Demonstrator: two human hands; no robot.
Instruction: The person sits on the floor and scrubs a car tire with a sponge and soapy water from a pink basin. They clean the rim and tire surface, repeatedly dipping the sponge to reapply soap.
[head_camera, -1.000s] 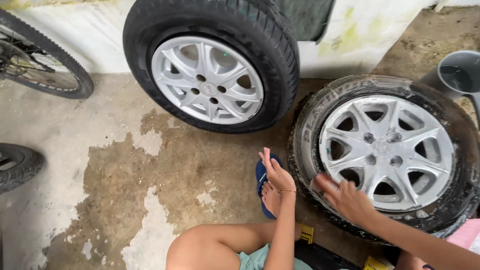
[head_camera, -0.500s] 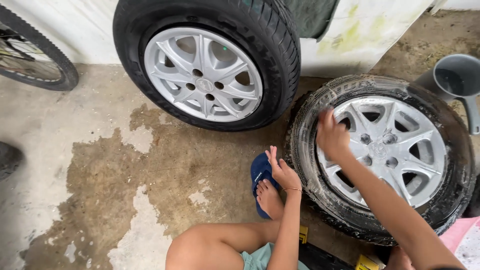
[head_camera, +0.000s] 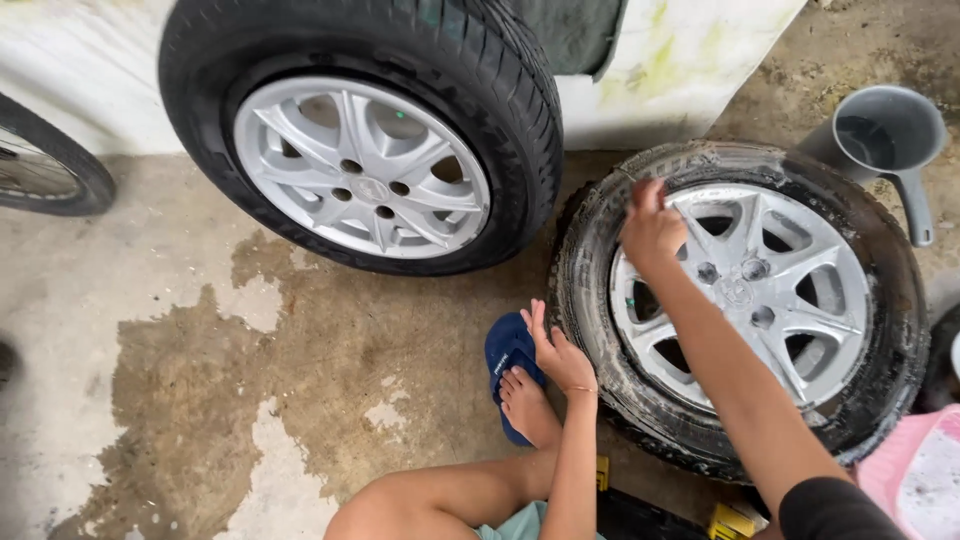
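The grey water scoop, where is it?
In the head view, the grey water scoop stands at the upper right on the concrete floor, just behind the wet tyre that the right hand touches.

Near wheel (head_camera: 745, 300): I see it lying on the floor (head_camera: 200, 350), right of centre.
Standing wheel (head_camera: 365, 135): behind and left of the near wheel, leaning on the wall (head_camera: 690, 60).
Jug (head_camera: 885, 135): behind the near wheel, at its far right edge.
My right hand (head_camera: 650, 230): on the near wheel's upper left rim.
My left hand (head_camera: 558, 350): just left of the near wheel, above my foot (head_camera: 525, 405) on a sandal (head_camera: 505, 350).
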